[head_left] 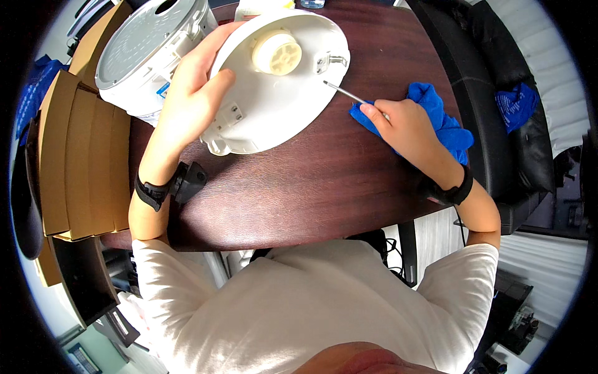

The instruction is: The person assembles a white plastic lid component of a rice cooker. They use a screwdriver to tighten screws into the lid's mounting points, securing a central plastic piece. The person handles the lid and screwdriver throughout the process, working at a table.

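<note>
Two white housings [280, 87] [149, 50] — one screwdriver [346, 92] — one cloth [442, 121].

Office corner serving as a small repair bench

A dark wood desk [299, 187] is sitting beside a black leather chair [492, 124], flat cardboard boxes [81, 162] are leaning at its left, and a white appliance housing [149, 50] is lying opened on top.

Screwdriver [346, 93] handle hidden w/in right hand [405, 128] fingers.
</note>
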Demonstrator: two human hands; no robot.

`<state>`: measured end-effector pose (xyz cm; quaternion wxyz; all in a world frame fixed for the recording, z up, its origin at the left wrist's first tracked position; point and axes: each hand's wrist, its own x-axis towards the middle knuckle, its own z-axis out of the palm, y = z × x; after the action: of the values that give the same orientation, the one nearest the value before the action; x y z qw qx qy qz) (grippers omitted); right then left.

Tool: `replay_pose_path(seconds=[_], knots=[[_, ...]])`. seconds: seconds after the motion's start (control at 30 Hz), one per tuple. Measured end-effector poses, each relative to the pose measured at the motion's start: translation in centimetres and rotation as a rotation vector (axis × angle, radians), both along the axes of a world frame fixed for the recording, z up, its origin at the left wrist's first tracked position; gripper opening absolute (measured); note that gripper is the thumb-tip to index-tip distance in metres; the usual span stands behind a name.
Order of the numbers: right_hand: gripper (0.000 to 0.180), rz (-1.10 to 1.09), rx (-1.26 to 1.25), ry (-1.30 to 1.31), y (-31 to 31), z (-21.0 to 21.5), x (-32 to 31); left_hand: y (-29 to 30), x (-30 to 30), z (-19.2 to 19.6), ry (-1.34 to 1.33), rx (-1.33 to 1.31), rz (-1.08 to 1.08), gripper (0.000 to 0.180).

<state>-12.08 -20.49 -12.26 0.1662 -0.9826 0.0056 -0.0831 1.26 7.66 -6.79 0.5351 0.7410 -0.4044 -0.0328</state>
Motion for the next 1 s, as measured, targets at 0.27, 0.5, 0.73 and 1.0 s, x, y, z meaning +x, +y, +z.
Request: replay_pose_path(seconds=[0.27,0.5,0.73,1.0], knots=[[0.047,0.012,-0.054,-0.117,0.1,-0.5,0.9,-0.1,-0.2,0.2,-0.01,0.003,-0.016,0.054],[0.048,-0.033,-0.047,-0.027,0.4,0.0,1.0,-0.1,-0.3,0.1,-0.038,0.016,-0.008,0.054],[0.047,-0.058,-0.03,0.021,0.3,0.6,0.9,-0.1,-0.4,0.2,-0.052,0.024,-0.005,0.055],[0.048,0.0,-0.043,-0.104,0.5,-0.1,0.8,-0.1,-0.7,0.3,-0.035,0.014,-0.026,0.056]])
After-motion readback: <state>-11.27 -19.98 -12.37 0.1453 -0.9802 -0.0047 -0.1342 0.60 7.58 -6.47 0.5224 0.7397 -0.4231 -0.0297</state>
